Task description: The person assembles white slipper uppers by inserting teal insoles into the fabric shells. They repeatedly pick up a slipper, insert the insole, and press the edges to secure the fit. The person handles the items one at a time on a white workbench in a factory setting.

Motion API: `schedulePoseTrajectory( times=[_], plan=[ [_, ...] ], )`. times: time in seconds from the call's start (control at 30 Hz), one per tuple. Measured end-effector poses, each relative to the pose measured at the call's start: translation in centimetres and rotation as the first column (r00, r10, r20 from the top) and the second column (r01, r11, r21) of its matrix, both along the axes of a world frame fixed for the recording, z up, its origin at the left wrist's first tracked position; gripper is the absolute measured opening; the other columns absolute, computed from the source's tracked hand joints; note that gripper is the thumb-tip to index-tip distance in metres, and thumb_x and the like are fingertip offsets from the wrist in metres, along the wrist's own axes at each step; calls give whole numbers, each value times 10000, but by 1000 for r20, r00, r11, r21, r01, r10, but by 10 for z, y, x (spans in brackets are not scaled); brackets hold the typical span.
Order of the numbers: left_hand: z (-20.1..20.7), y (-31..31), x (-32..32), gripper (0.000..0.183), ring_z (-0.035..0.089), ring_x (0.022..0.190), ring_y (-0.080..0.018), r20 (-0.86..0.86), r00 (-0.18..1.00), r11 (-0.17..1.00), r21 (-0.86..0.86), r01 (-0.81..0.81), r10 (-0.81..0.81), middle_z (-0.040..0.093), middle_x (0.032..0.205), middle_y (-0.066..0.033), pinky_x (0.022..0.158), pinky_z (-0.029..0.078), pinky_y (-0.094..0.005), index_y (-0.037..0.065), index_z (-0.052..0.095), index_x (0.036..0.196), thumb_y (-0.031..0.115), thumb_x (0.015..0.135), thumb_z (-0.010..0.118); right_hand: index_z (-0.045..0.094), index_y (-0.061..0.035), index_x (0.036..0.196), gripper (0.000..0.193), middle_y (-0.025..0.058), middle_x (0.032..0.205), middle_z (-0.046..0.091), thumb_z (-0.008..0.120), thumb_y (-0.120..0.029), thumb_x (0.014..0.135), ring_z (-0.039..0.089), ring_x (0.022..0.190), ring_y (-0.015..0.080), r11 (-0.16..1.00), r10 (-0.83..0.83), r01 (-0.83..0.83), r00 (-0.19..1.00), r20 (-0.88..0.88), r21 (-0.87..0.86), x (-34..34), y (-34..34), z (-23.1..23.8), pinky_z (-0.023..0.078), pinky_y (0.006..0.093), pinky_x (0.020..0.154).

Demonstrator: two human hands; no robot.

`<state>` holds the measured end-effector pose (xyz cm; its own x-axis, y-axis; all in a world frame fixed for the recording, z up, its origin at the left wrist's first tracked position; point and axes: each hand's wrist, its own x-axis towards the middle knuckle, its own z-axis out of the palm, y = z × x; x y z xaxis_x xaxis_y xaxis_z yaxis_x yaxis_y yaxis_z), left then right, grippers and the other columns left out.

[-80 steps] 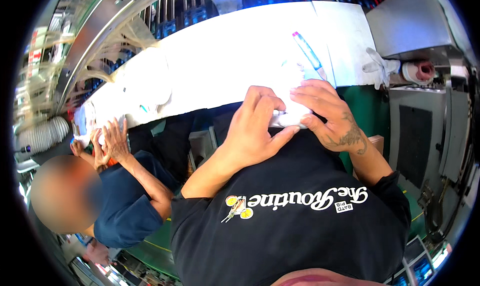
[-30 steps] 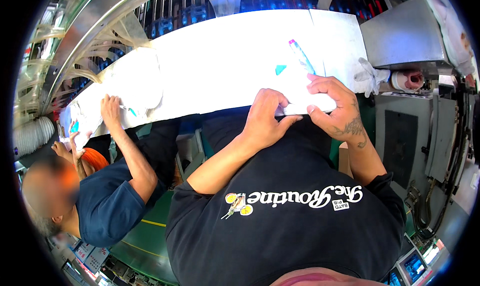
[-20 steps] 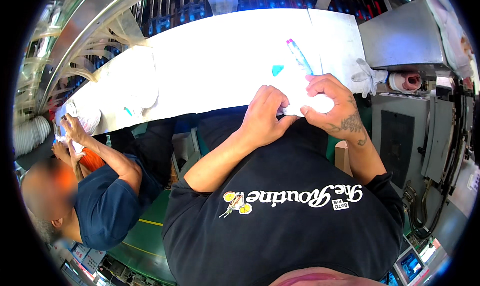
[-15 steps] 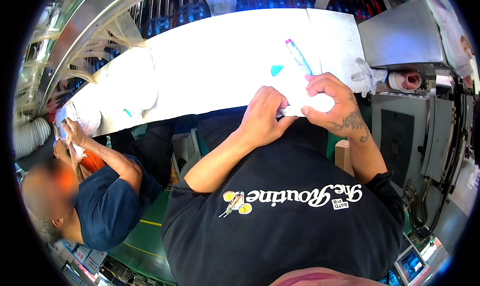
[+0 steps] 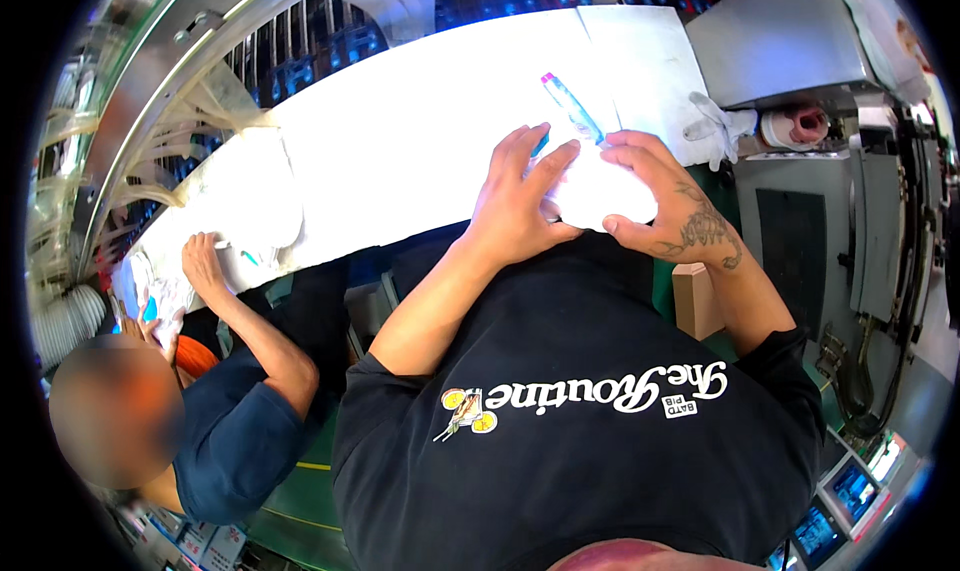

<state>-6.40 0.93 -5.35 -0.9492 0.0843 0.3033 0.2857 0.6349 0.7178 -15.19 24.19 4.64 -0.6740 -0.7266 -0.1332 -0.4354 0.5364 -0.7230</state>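
Press evenly on the white bundle (image 5: 605, 196) at the near edge of the counter (image 5: 420, 121), with left hand (image 5: 512, 196) fingers spread open and right hand (image 5: 678, 206) fingers curved around, too glaring to tell if gripping.

Fisheye view w/ black rim; straight edges bow toward the sides. Tabletop (image 5: 400, 141) v. bright, blown out to white, so the white item (image 5: 605, 193) at its near edge loses most detail. Bluish glare on metal box (image 5: 780, 46), upper R; co-worker's head (image 5: 115, 411) blurred.
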Motion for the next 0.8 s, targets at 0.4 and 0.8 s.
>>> schedulePoseTrajectory(
  times=[0.4,0.8],
  plan=[
    [2,34,3,931,387,1452,-562,-33,997,991,-110,-73,70,442,1576,-270,1153,454,-636,182,641,1480,246,619,990,565,30,1525,893,258,1315,699,855,-472,846,638,1265,443,949,-60,66,998,-26,309,3,11,-18,501,501,1112],
    [0,6,23,943,405,1500,-496,8,996,991,96,-94,94,429,1589,-260,1154,468,-558,103,604,1444,231,614,1034,692,-11,1423,704,197,1183,749,883,-418,881,692,1075,318,998,44,-41,995,84,-40,2,25,-5,543,424,987]
  ],
)
